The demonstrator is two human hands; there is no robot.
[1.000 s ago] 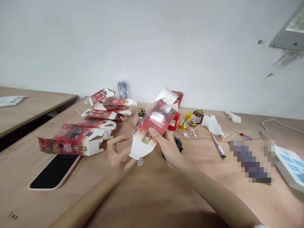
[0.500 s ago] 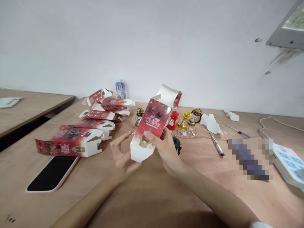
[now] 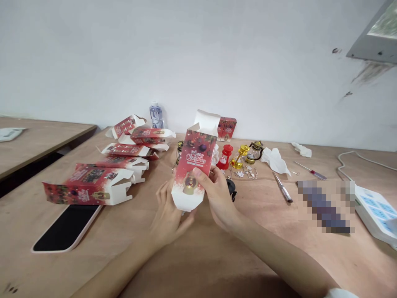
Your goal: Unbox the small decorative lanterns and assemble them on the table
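Observation:
A red gift box point(image 3: 198, 155) printed "Merry Christmas" is held up in front of me, tilted. Its top flap stands open, and a white flap hangs at the lower end. My right hand point(image 3: 217, 192) grips the right side, thumb across the printed front and fingers behind. Against the lower left edge, my left hand point(image 3: 167, 211) curls its fingers partly behind the box, its thumb stretched below the white flap. The box hides those fingertips. Small lanterns stand beyond it: a red one point(image 3: 226, 157), a gold one point(image 3: 240, 157) and a dark bronze one point(image 3: 254, 152).
Several opened red boxes point(image 3: 89, 180) lie at left, beside a phone point(image 3: 66, 229). A bottle point(image 3: 156, 116) and two red boxes point(image 3: 228, 129) stand by the wall. Rightward lie crumpled tissue point(image 3: 275, 160), a screwdriver point(image 3: 314, 174), a pen-like tool point(image 3: 283, 188) and a power strip point(image 3: 375, 211).
The box has swung more upright and shifted slightly left. My left hand has moved right against its lower edge, fingers going behind it. My right hand keeps its hold.

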